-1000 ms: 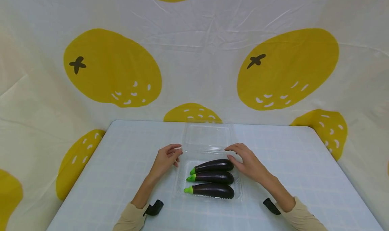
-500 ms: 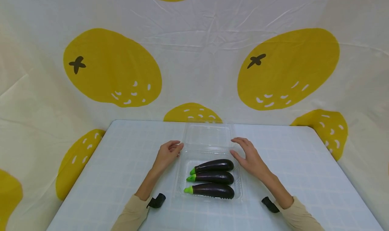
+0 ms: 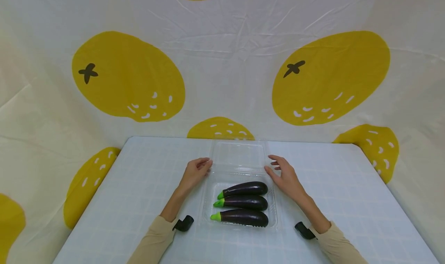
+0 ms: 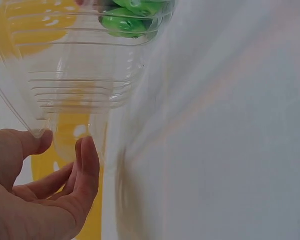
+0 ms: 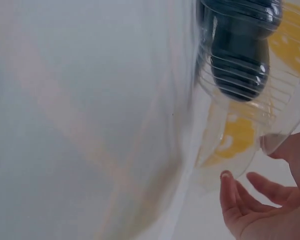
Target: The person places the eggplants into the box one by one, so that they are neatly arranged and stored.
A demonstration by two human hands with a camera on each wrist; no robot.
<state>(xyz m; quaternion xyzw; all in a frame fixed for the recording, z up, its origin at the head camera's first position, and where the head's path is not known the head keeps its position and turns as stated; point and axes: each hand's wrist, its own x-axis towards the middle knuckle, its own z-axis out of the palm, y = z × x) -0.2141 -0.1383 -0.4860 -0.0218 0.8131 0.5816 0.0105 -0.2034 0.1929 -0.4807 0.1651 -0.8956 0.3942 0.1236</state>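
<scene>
In the head view a clear plastic clamshell box (image 3: 207, 221) lies unfolded on the table, its lid (image 3: 238, 154) laid back toward the far edge. Three dark purple eggplants (image 3: 245, 203) with green stems rest side by side in the base. My left hand (image 3: 196, 173) is at the left end of the hinge. In the left wrist view its thumb (image 4: 45, 141) touches the box's corner, the other fingers apart from it. On the opposite side is my right hand (image 3: 286, 179). The right thumb (image 5: 274, 142) meets the right corner, with its fingers spread below.
A white table (image 3: 347, 202) with a faint check pattern bears the box. Behind it hangs a pale cloth (image 3: 227, 78) printed with yellow fruit shapes. Black wrist-worn devices (image 3: 184, 223) sit at both cuffs.
Both hands have moved slightly away from the person, up along the box's sides to the hinge and lid. The eggplants and box have stayed in place.
</scene>
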